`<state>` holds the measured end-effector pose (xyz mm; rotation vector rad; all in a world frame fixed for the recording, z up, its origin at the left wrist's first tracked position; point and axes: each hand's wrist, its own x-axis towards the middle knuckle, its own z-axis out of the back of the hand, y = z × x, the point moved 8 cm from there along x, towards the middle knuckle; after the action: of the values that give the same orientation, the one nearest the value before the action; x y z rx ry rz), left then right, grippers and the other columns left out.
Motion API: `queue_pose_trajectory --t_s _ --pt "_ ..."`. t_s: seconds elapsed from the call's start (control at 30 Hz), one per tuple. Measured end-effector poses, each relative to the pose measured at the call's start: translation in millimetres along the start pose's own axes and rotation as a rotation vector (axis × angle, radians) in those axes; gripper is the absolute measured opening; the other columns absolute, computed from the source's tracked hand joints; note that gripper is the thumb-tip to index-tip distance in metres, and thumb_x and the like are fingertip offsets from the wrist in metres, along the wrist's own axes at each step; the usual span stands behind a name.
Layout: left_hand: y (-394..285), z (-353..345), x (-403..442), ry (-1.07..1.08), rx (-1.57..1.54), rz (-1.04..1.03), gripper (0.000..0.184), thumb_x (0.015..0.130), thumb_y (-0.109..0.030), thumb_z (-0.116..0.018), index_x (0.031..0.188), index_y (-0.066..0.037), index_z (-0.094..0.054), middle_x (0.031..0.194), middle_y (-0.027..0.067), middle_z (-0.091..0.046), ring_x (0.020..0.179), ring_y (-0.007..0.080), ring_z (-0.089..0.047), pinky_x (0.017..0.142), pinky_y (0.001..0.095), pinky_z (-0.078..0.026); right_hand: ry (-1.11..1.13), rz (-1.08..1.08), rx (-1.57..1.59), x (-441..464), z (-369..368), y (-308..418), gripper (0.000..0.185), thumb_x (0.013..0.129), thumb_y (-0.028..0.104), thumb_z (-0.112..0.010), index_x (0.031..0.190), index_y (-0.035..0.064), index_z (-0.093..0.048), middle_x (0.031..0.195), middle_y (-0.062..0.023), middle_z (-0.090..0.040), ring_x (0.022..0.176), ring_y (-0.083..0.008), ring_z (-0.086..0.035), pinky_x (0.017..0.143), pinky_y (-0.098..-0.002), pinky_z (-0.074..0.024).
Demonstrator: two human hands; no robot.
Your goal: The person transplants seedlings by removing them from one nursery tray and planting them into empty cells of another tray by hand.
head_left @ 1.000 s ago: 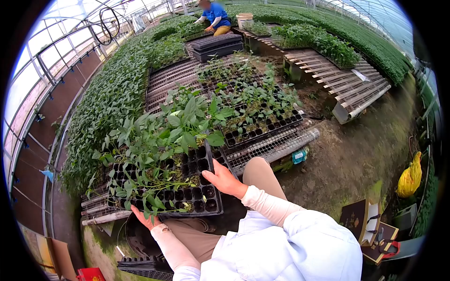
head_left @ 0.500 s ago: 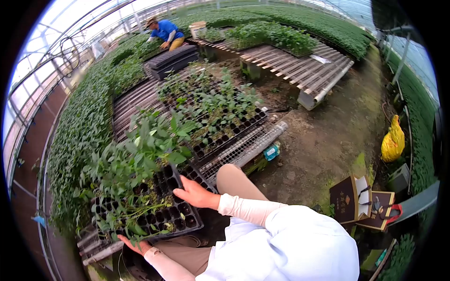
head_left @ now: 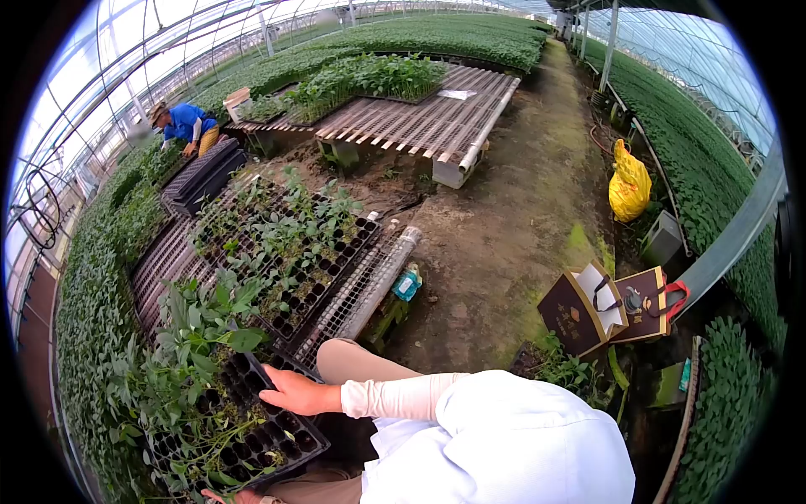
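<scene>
A black seedling tray lies tilted over my lap at the lower left. Leafy green seedlings crowd its far left part, and several dark cells show on its right side. My right hand grips the tray's right edge, thumb on top and the other fingers mostly hidden. At the bottom of the view, my left hand holds the near edge, partly covered by leaves and cut off by the frame. Just beyond, another seedling tray with sparser plants rests on the slatted bench.
A co-worker in a blue shirt bends over plants at the far left, beside stacked black trays. Another slatted bench carries seedlings. To the right are a dirt path, a yellow bag, paper bags and a metal post.
My view has turned right, so the benches, co-worker and trays appear farther left. Both hands remain on the tray, and my left hand is now nearer the bottom edge.
</scene>
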<state>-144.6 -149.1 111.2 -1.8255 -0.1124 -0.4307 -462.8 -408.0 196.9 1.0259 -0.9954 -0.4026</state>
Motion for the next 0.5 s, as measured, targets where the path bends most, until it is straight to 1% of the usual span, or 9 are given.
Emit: queue_pose_trajectory --t_s 0.07,0.17,0.3,0.37,0.4,0.43,0.47,0.5 --pt "-0.5 -13.0 -0.8 0.011 0.023 -0.015 0.061 0.095 -0.033 -0.063 0.143 -0.001 -0.044 0.151 0.0177 -0.043 0.137 0.0347 -0.044 0.117 0.0434 -0.033 0.111 -0.191 0.017 -0.7 14.5 14.0 0.071 0.098 0.032 -0.054 0.141 -0.0177 -0.028 0.115 -0.037 -0.058 0.108 -0.047 -0.058 0.093 -0.0483 -0.0448" --pt "-1.4 -31.7 0.4 0.037 0.046 -0.023 0.062 0.097 -0.029 -0.061 0.148 -0.004 -0.035 0.154 0.018 -0.037 0.138 0.0344 -0.043 0.117 0.043 -0.035 0.091 -0.201 0.038 0.9 33.0 19.4 0.072 0.098 0.032 -0.054 0.142 -0.0179 -0.028 0.119 -0.0382 -0.056 0.112 -0.0475 -0.057 0.096 -0.0479 -0.0447" --pt "3.3 -55.2 14.3 0.082 0.084 -0.047 0.066 0.1 -0.023 -0.058 0.154 -0.009 -0.024 0.158 0.0184 -0.029 0.139 0.034 -0.042 0.116 0.0424 -0.038 0.031 -0.216 0.052 2.6 60.1 14.1 0.073 0.098 0.033 -0.054 0.143 -0.0187 -0.026 0.119 -0.039 -0.056 0.112 -0.0477 -0.057 0.096 -0.047 -0.0451" --pt "5.3 -70.2 24.9 0.142 0.198 -0.117 0.069 0.101 -0.02 -0.057 0.158 -0.011 -0.018 0.16 0.0186 -0.025 0.139 0.0338 -0.042 0.116 0.0421 -0.04 -0.01 -0.18 0.074 3.6 72.3 7.0 0.074 0.099 0.033 -0.054 0.142 -0.0189 -0.026 0.119 -0.0395 -0.056 0.111 -0.0474 -0.058 0.095 -0.0472 -0.0455" --pt "20.2 -67.8 43.3 0.173 0.298 -0.166 0.071 0.102 -0.019 -0.056 0.159 -0.012 -0.016 0.161 0.0187 -0.024 0.14 0.0337 -0.042 0.116 0.042 -0.041 -0.058 -0.143 0.065 4.3 79.4 2.7 0.074 0.098 0.033 -0.055 0.142 -0.019 -0.025 0.118 -0.0387 -0.057 0.111 -0.0468 -0.058 0.095 -0.0467 -0.0458" --pt "39.8 -82.7 34.9 0.166 -0.276 0.289 0.073 0.101 -0.017 -0.058 0.159 -0.012 -0.015 0.161 0.0188 -0.023 0.14 0.0338 -0.041 0.116 0.041 -0.04 -0.104 -0.106 0.056 4.4 86.8 -1.4 0.074 0.098 0.033 -0.055 0.143 -0.0192 -0.025 0.116 -0.0379 -0.058 0.11 -0.0462 -0.059 0.094 -0.0462 -0.0462" --pt "6.4 -108.5 17.0 0.131 -0.321 0.357 0.072 0.101 -0.018 -0.058 0.159 -0.011 -0.016 0.161 0.0185 -0.025 0.139 0.0332 -0.042 0.116 0.0416 -0.04 -0.09 -0.133 0.0 3.5 91.7 -2.4 0.06 0.1 0.024 -0.055 0.148 -0.0014 -0.03 0.12 -0.0231 -0.062 0.106 -0.0297 -0.062 0.095 -0.0383 -0.0473" --pt "-21.7 -130.3 0.9 0.104 -0.308 0.367 0.07 0.102 -0.019 -0.057 0.159 -0.011 -0.017 0.16 0.0182 -0.026 0.138 0.0325 -0.043 0.116 0.0422 -0.04 -0.094 -0.133 -0.002 4.4 102.2 1.9 0.06 0.1 0.024 -0.055 0.148 -0.0014 -0.03 0.12 -0.0231 -0.062 0.106 -0.0297 -0.062 0.095 -0.0383 -0.0473"
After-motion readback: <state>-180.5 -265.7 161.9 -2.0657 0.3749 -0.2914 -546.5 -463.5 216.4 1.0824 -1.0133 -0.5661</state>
